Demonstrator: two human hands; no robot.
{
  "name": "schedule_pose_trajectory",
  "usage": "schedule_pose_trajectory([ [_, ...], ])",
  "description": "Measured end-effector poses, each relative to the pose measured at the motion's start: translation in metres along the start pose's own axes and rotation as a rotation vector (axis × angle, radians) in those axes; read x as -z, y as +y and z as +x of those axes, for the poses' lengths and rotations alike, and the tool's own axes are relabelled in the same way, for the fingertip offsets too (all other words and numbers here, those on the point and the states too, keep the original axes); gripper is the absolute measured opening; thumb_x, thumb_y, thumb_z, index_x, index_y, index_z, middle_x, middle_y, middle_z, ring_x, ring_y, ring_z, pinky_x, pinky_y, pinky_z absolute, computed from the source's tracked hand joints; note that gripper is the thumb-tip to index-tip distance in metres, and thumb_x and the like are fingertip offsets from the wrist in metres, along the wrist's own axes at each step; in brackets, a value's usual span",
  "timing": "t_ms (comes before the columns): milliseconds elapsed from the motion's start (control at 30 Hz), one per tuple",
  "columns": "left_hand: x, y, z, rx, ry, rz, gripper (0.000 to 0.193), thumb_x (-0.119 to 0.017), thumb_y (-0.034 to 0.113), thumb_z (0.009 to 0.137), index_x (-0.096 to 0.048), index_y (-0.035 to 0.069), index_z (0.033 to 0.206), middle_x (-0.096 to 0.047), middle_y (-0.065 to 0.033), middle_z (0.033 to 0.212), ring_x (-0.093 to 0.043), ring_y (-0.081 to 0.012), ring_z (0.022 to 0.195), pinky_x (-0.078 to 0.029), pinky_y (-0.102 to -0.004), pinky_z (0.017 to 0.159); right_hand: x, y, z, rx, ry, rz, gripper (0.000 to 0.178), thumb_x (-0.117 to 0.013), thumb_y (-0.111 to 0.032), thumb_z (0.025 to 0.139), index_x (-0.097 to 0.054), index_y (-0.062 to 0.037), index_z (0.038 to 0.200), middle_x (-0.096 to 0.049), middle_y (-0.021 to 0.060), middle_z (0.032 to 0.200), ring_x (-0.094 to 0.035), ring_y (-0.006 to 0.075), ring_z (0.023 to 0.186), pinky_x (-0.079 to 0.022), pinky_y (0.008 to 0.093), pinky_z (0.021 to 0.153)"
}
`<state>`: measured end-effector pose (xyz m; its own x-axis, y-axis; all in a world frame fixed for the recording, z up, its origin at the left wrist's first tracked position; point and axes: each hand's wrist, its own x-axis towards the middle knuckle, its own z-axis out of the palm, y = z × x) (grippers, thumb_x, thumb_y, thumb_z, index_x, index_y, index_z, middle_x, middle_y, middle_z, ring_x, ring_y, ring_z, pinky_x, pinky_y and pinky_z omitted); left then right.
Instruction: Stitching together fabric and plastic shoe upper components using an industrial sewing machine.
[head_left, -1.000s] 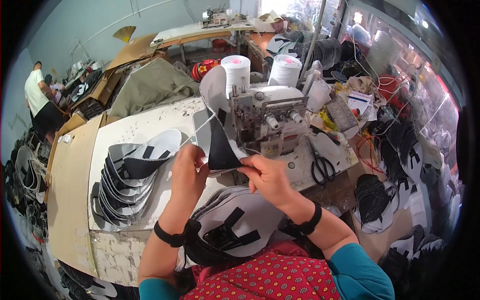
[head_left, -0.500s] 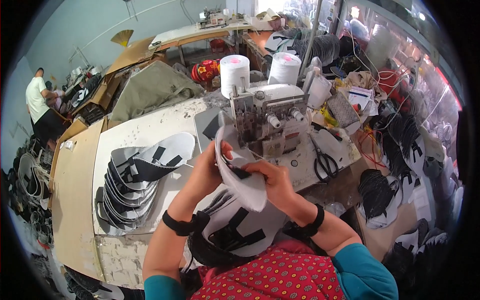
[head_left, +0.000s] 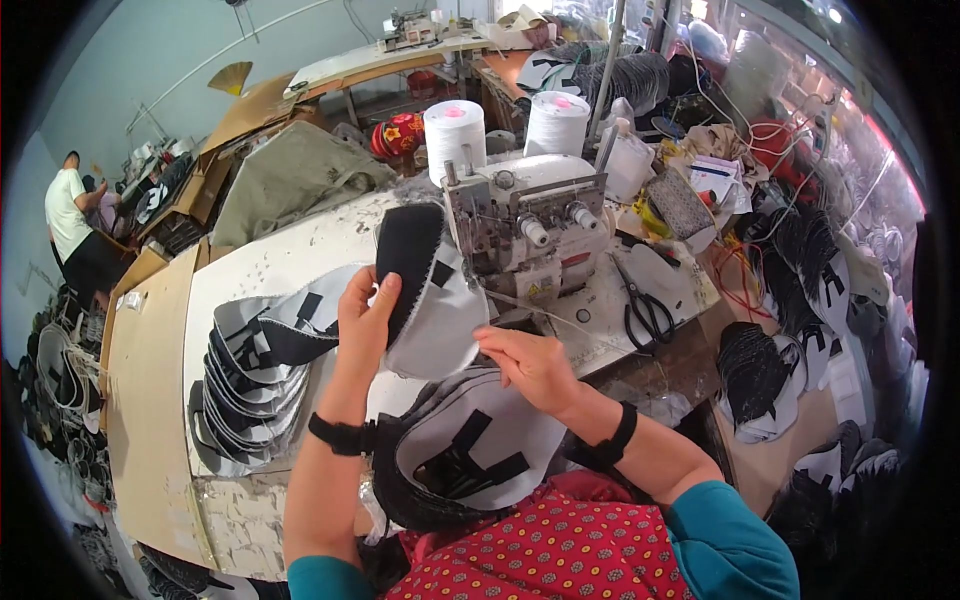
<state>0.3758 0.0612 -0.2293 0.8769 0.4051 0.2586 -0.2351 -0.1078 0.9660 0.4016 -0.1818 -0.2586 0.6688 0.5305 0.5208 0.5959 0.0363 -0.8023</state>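
Note:
In my left hand [head_left: 362, 318] is a curved fabric piece [head_left: 432, 330], pale grey with a folded-over black part and overcast edges. My left thumb lies on the black part, with the fingers closed behind it. My right hand [head_left: 532, 368] pinches the right edge of the same piece. It hangs just in front of the overlock sewing machine [head_left: 528, 205]. Below my hands, a stack of similar grey pieces with black strips [head_left: 535, 430] rests at my lap. Another overlapping pile of these pieces [head_left: 255, 405] lies on the table to the left.
White thread cones [head_left: 455, 140] stand behind the machine. Black scissors [head_left: 645, 312] lie on the machine table [head_left: 250, 268] at right. A grey-green cloth heap [head_left: 300, 180] sits at the far left, more piles [head_left: 755, 380] at right. Another person [head_left: 72, 225] stands far left.
The fabric piece has been opened out and turned, so its black part now shows. My left hand has moved left, and my right hand has shifted to the piece's right edge.

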Motion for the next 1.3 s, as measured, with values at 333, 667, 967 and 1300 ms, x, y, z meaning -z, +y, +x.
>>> schedule_pose_trajectory([
  [333,0.020,0.011,-0.014,0.364,0.198,-0.005,0.025,-0.067,0.025,0.092,-0.064,0.002,0.084,-0.063,0.0000,0.075,-0.052,-0.0060,0.059,-0.040,-0.0222,0.053,-0.002,0.011,0.019,0.099,0.060,-0.274,0.027,-0.067,-0.002,0.084,-0.061,-0.0019,0.110,-0.068,0.0111,0.109,-0.069,0.0250,0.081,-0.055,0.0320,0.067],
  [667,-0.016,0.048,-0.073,0.242,-0.331,0.520,0.040,-0.057,0.040,0.095,-0.065,0.006,0.114,-0.068,-0.0148,0.087,-0.063,-0.0303,0.089,-0.047,-0.0401,0.081,0.007,-0.003,0.004,-0.231,0.203,-0.128,0.011,-0.067,-0.001,0.082,-0.062,-0.0018,0.093,-0.060,0.0105,0.083,-0.058,0.0281,0.066,-0.047,0.0332,0.057],
  [967,0.023,-0.010,0.020,0.290,-0.038,-0.088,0.021,-0.074,0.024,0.086,-0.063,0.006,0.086,-0.060,-0.0025,0.068,-0.055,-0.0100,0.055,-0.042,-0.0254,0.049,-0.009,-0.008,-0.026,0.151,-0.329,-0.460,0.029,-0.075,-0.016,0.071,-0.061,-0.0071,0.095,-0.053,0.0084,0.093,-0.052,0.0297,0.090,-0.046,0.0393,0.079],
  [1300,0.160,-0.037,-0.004,0.247,0.523,1.245,0.035,-0.076,0.024,0.078,-0.059,-0.003,0.093,-0.060,-0.0179,0.082,-0.061,-0.0411,0.080,-0.050,-0.0452,0.071,0.040,-0.058,-0.023,-0.219,-0.662,-0.283,0.011,-0.064,-0.009,0.086,-0.056,-0.0057,0.094,-0.063,0.0112,0.086,-0.061,0.0338,0.082,-0.047,0.0414,0.072],
])
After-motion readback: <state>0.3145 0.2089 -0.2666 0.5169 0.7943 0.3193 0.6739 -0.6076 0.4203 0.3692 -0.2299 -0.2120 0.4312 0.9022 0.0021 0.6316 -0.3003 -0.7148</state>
